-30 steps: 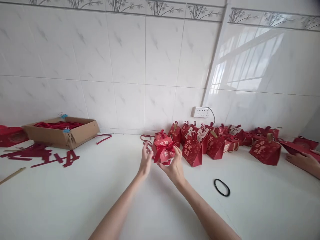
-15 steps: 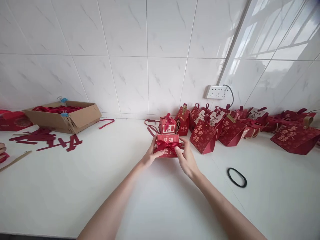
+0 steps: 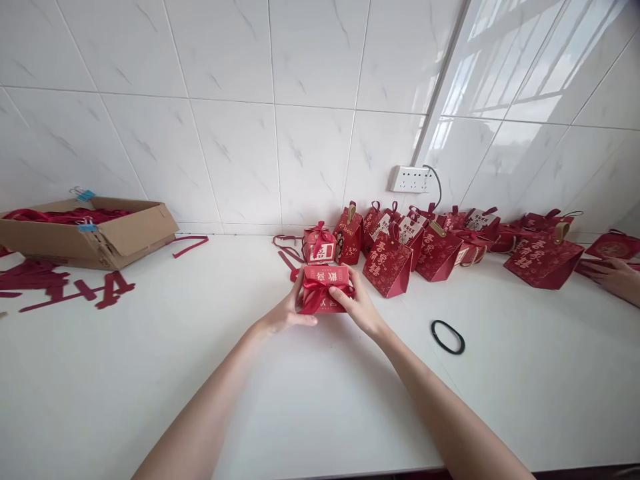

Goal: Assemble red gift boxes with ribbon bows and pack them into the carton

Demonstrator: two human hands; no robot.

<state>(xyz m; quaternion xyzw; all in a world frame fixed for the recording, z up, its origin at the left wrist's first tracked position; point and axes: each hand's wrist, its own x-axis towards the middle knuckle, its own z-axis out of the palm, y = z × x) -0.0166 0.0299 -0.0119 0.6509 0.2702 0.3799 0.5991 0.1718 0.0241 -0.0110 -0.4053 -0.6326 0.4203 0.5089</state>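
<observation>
Between my two hands is a red gift box (image 3: 320, 275) with pale lettering, tied with a shiny red ribbon bow (image 3: 316, 292). My left hand (image 3: 289, 308) grips the box's left side, its thumb along the lower front edge. On the right side my right hand (image 3: 359, 303) holds the box, with the thumb pressed on the bow near its knot. Just behind stands a smaller red box (image 3: 319, 245) with a ribbon bow and a white label. The fingers behind the held box are partly hidden.
Red gift bags (image 3: 390, 267) with loop handles line the wall to the right. A black ring-shaped band (image 3: 448, 337) lies on the white table. At left, a cardboard box (image 3: 145, 233) holds red ribbons, with ribbon strips (image 3: 113, 288) beside it. Another person's hand (image 3: 617, 279) is at far right.
The view has turned right. My left thumb has moved off the bow to the box's lower edge. Another person's hand now shows at far right; the one at far left is out of view.
</observation>
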